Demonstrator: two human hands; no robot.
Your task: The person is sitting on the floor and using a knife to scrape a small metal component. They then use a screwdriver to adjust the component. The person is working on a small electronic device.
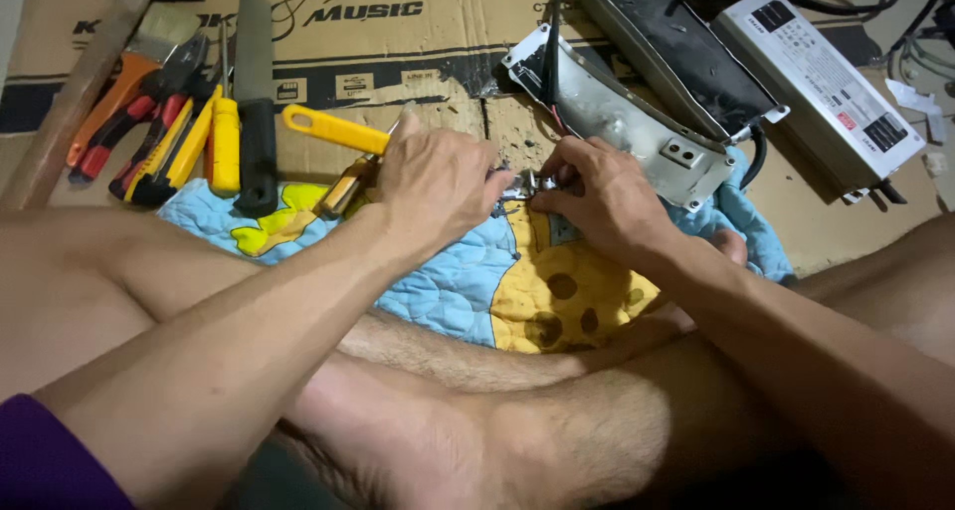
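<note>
Cardboard (418,62) covers the floor as the work surface, and along its left edge lie a wooden handle (75,97), a paintbrush (149,42), red-handled pliers (134,117), yellow-handled screwdrivers (204,137) and a black-handled knife (255,92). Just right of these, a yellow-handled tool (333,130) rests on a blue and yellow quilted cloth (477,281) spread near the cardboard's front edge. Over the cloth's middle the left hand (438,187) is curled, fingertips pinching a small metal part (527,185); the right hand (597,197) grips the same part from the other side, fingers clenched. Behind them a grey metal housing (617,117) lies tilted, with a white rectangular power unit (821,77) toward the right back corner
</note>
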